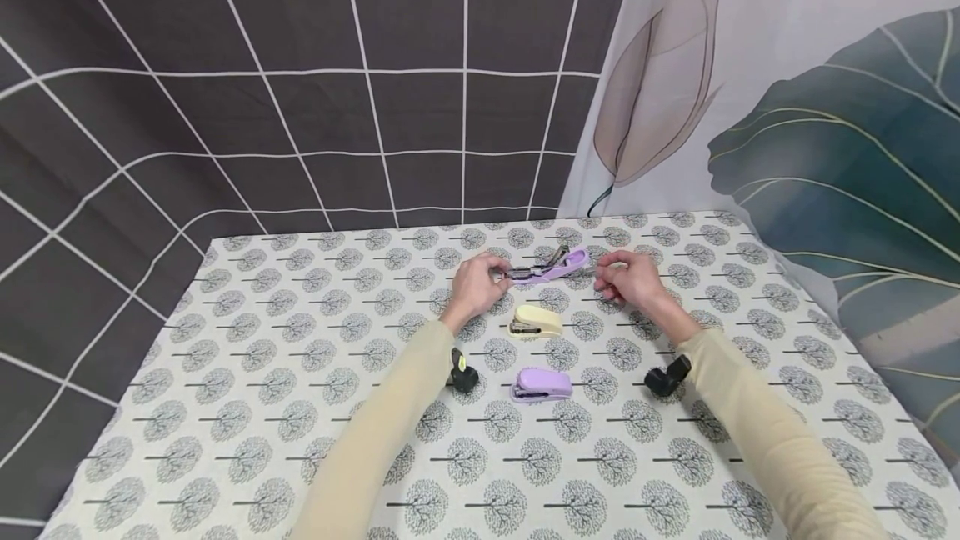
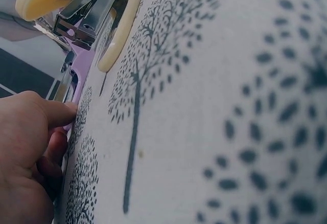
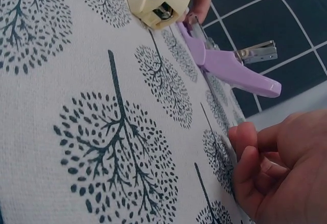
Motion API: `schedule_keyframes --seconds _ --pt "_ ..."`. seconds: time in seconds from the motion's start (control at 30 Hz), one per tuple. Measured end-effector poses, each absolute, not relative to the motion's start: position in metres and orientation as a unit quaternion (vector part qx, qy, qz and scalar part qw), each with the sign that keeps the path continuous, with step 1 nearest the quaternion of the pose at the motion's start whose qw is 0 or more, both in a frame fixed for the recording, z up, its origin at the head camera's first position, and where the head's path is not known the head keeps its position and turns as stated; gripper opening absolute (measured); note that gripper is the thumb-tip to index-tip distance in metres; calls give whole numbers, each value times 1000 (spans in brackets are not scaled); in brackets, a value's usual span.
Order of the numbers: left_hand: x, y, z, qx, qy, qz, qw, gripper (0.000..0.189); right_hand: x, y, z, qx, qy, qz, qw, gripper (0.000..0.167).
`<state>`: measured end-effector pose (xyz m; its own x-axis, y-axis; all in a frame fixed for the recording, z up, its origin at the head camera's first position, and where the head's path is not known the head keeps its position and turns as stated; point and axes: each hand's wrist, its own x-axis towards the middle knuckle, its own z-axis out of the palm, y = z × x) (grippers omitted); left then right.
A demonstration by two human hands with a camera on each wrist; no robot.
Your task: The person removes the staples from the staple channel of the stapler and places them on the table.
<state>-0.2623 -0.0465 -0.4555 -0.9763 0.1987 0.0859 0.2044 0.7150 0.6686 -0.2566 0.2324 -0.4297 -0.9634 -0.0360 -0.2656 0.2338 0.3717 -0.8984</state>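
Covering one end of the opened purple stapler (image 1: pixel 551 272): left hand (image 1: pixel 477 283)

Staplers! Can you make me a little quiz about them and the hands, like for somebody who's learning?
1. Pick one. In the head view, the middle stapler is:
A) green
B) pale yellow
C) red

2. True or false? The left hand is at one end of the opened purple stapler.

3. Name it: which hand touches no stapler?

Key:
1. B, pale yellow
2. True
3. The right hand; a gap shows between it and the opened purple stapler.
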Motion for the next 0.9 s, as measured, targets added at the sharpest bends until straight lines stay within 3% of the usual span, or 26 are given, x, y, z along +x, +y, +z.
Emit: schedule_keyframes --seconds 0.9 --pt "-264 -49 -460 -121 -921 -369 19 27 -256 231 -429 36 874 -465 137 30"
